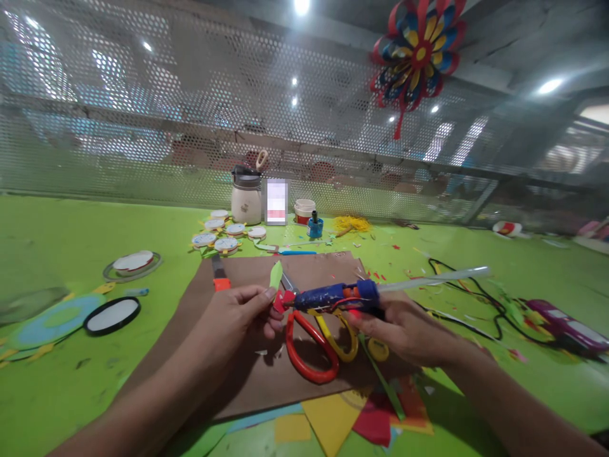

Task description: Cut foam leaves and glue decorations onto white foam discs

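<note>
In my right hand [404,330] is a blue hot glue gun [328,296], pointing left, with a clear glue stick [442,277] jutting from its back end. My left hand [250,311] pinches a light green paper leaf [276,276] with a small red piece beside it. The gun's tip is at that red piece; whether they touch I cannot tell. Below the gun lie scissors with a red handle [311,349] and a yellow handle [340,336] on a brown board [200,374]. A cutter with an orange end [221,284] rests left of my fingers.
Coloured paper scraps [328,416] lie at the front edge. Round white discs [226,244], a jar [246,197], a blue ink bottle [314,226] and yellow shreds [351,223] stand behind. A black cord [476,285] and a purple device [568,327] lie right. A black ring [113,315] lies left.
</note>
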The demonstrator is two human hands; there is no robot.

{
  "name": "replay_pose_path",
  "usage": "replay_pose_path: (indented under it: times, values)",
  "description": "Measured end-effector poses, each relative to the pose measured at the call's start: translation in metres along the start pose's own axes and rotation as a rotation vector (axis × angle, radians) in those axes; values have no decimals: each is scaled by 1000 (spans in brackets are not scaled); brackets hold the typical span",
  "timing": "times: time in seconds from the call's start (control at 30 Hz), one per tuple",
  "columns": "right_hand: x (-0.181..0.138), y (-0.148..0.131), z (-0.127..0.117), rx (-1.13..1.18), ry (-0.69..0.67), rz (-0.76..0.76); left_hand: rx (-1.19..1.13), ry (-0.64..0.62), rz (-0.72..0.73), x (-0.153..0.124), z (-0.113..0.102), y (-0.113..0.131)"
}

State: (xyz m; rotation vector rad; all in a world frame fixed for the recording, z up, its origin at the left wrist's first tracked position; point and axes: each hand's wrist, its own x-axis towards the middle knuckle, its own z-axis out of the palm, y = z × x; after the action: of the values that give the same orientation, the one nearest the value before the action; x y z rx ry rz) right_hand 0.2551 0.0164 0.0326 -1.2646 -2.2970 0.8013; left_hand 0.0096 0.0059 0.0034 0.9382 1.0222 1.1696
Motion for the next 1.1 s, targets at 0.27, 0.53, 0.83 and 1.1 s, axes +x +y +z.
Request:
replay_pose_path:
  times: [0.27,0.53,0.83,1.1]
  values:
    - [1,3,3,111,-10,-26,3,-20,-41,3,-2,1]
    - [1,1,2,100,8,-31,-1,-25,-56,-2,1,2]
    - [0,1,0,43,-2,17,-27,-27,-68,-1,0,4]
    - [-2,-1,-2,-36,8,-9,-90,11,-43,-4,2,7]
